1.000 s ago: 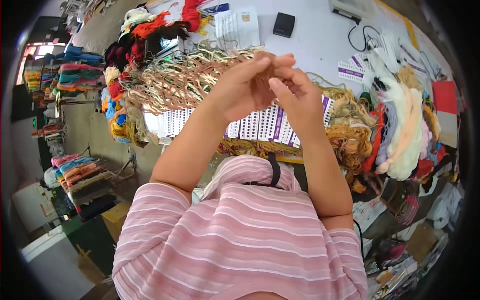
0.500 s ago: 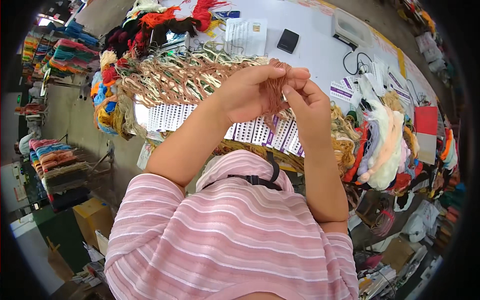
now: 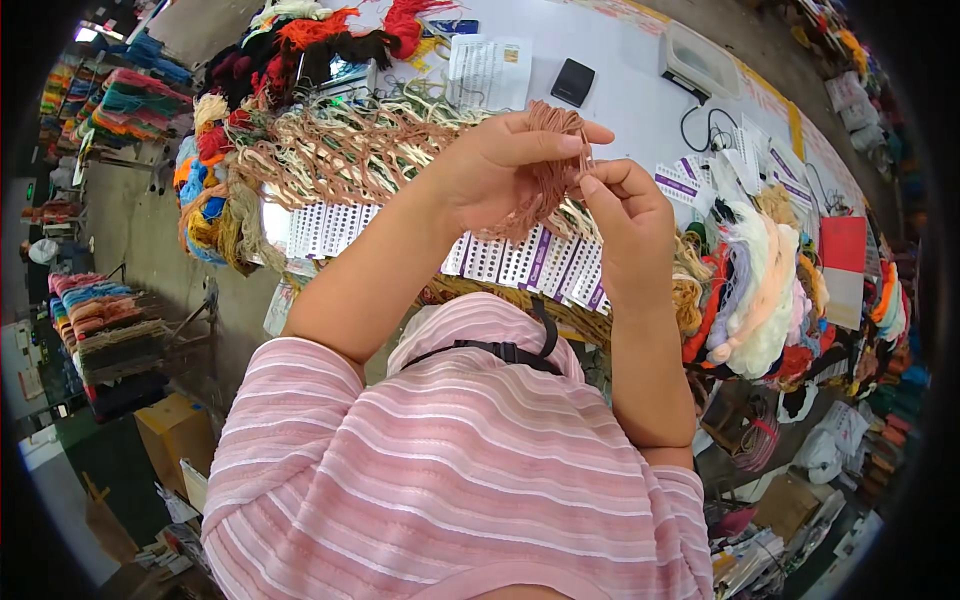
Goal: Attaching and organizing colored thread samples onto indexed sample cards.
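A skein of dusty-pink yarn [image 3: 553,185] hangs over the table, gripped by my left hand [image 3: 500,165]. The thumb and fingers of that hand press round its upper part. Close beside it, my right hand [image 3: 630,205] is closed in a pinch on a few strands of the same yarn, by the skein's right side. Below the hands lie rows of white cards [image 3: 500,262] printed with dark dots and purple bands. Left of my left hand spreads a layer of brown, cream and green yarn skeins [image 3: 350,150].
On the white table [image 3: 620,110] lie a small black box [image 3: 573,82], a printed sheet [image 3: 490,70] and a clear-lidded device [image 3: 700,68] with a cable. Bundles of coloured yarn hang over the right edge [image 3: 755,290] and the left end [image 3: 210,205]. Racks of yarn [image 3: 105,320] stand at the left.
The pink skein is bunched higher in my left hand, and its dangling lower end has drawn up. My right hand has shifted slightly right and down, with its fingers curled more.
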The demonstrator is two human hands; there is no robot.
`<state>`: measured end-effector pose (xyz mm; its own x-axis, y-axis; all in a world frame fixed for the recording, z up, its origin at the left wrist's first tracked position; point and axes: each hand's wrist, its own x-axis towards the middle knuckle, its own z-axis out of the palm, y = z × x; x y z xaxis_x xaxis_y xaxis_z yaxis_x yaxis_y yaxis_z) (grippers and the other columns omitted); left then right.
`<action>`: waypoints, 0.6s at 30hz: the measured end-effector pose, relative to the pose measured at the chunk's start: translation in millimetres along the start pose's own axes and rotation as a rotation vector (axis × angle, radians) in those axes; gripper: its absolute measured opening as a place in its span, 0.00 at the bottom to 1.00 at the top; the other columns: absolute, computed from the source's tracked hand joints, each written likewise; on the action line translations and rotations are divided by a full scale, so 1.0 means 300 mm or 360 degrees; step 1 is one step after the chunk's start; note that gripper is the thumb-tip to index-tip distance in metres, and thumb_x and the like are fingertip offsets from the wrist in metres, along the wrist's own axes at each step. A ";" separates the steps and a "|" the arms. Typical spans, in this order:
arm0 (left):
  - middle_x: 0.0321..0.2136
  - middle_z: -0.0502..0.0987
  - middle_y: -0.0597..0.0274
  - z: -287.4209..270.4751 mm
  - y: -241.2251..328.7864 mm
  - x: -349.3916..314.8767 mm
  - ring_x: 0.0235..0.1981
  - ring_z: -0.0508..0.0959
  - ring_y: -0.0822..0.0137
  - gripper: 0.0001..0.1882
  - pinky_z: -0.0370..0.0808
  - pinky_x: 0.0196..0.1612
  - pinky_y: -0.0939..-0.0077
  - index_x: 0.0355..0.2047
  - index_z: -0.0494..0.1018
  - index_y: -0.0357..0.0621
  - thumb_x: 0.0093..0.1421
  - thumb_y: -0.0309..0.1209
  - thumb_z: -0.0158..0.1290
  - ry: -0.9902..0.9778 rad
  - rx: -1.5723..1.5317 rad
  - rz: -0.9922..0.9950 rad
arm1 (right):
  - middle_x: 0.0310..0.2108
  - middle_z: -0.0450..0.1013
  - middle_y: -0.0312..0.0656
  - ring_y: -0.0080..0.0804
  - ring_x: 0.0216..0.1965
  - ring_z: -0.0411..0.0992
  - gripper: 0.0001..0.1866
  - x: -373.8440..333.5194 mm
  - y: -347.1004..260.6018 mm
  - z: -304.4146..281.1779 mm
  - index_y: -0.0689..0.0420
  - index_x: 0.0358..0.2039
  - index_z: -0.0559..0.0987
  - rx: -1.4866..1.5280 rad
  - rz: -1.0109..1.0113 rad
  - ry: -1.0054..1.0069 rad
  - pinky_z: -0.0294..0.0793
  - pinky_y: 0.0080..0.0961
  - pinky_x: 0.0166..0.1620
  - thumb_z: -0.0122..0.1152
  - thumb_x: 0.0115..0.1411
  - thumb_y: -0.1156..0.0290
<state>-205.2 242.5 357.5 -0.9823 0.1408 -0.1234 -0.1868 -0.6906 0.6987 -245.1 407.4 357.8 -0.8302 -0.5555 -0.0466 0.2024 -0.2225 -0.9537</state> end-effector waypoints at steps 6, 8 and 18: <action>0.19 0.70 0.68 0.006 0.003 0.009 0.27 0.73 0.73 0.18 0.71 0.36 0.78 0.48 0.71 0.31 0.61 0.31 0.49 -0.0019 0.0105 0.0014 | 0.26 0.71 0.33 0.15 0.28 0.67 0.03 -0.017 -0.006 -0.016 0.63 0.31 0.74 -0.0113 -0.0086 0.0013 0.66 0.14 0.34 0.54 0.59 0.77; 0.14 0.65 0.71 -0.032 0.006 0.021 0.20 0.69 0.75 0.17 0.70 0.30 0.79 0.47 0.71 0.32 0.62 0.31 0.48 -0.0080 0.0111 -0.0011 | 0.23 0.69 0.35 0.19 0.26 0.66 0.05 -0.008 -0.008 -0.070 0.64 0.32 0.73 0.0185 0.0196 -0.0217 0.69 0.20 0.38 0.51 0.58 0.76; 0.11 0.48 0.78 -0.856 0.283 -0.175 0.10 0.48 0.81 0.06 0.44 0.12 0.84 0.32 0.66 0.46 0.66 0.32 0.43 0.0814 -0.0045 -0.0367 | 0.19 0.57 0.26 0.14 0.17 0.54 0.05 -0.466 0.008 -1.436 0.56 0.37 0.71 0.0427 0.0580 0.0798 0.55 0.13 0.21 0.50 0.65 0.70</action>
<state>-172.9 -5.7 242.1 -0.7958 -0.0668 -0.6018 -0.3910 -0.7023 0.5949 -352.3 829.8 234.1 -0.8121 -0.2080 -0.5452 0.5833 -0.3189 -0.7470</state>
